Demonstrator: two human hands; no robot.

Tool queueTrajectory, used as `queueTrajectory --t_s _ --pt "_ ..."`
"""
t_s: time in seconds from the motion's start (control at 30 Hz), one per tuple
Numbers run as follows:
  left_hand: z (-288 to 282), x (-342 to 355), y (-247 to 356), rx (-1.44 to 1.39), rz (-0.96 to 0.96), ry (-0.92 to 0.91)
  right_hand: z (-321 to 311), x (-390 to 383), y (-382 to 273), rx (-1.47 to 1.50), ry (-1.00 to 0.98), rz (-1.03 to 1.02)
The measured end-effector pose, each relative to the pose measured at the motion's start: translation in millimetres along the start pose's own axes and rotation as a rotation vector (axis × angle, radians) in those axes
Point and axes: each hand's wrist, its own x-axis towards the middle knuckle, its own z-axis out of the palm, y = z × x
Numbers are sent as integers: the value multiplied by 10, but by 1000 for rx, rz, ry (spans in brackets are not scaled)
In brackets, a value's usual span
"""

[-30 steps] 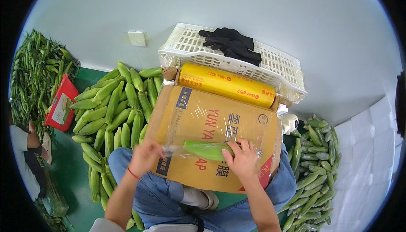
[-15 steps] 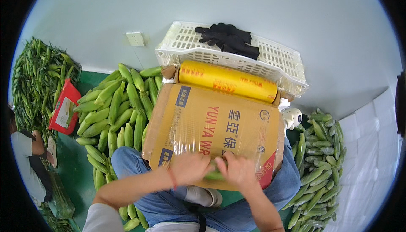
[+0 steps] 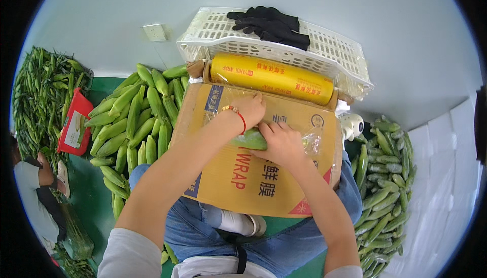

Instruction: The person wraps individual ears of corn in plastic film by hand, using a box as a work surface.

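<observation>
A green corn cob [image 3: 252, 139] lies on the cardboard cling-film box [image 3: 243, 181] across my lap, with clear film around it. My left hand [image 3: 248, 109] presses on the film and the cob from above, a red bracelet on its wrist. My right hand [image 3: 282, 142] grips the cob's right end and the film. The yellow cling-film roll [image 3: 271, 75] sits along the box's far edge, with film stretched from it toward my hands.
A white plastic crate [image 3: 324, 55] with black gloves [image 3: 269, 23] stands behind the box. Unwrapped green corn [image 3: 137, 120] is piled at my left, wrapped cobs [image 3: 388, 176] at my right. Leafy greens [image 3: 40, 95] and another person's arm [image 3: 43, 174] are at far left.
Both hands moved up the box toward the roll, carrying the cob with the film. My left hand crossed from the cob's left end to above it.
</observation>
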Motion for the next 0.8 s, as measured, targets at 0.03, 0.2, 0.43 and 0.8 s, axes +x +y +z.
queueTrajectory --t_s 0.03,0.2,0.43,0.8 --pt "6 11 -54 13 10 9 -35 85 -14 48 -102 25" --pt "59 -110 -111 -2 8 71 -218 -652 -602 285 -418 -182" --pt "-45 -1470 887 -786 299 257 52 -1868 -819 1640 -418 613" --pt "409 -1953 1127 -2184 -355 664 -12 -1707 -1347 2669 -516 715"
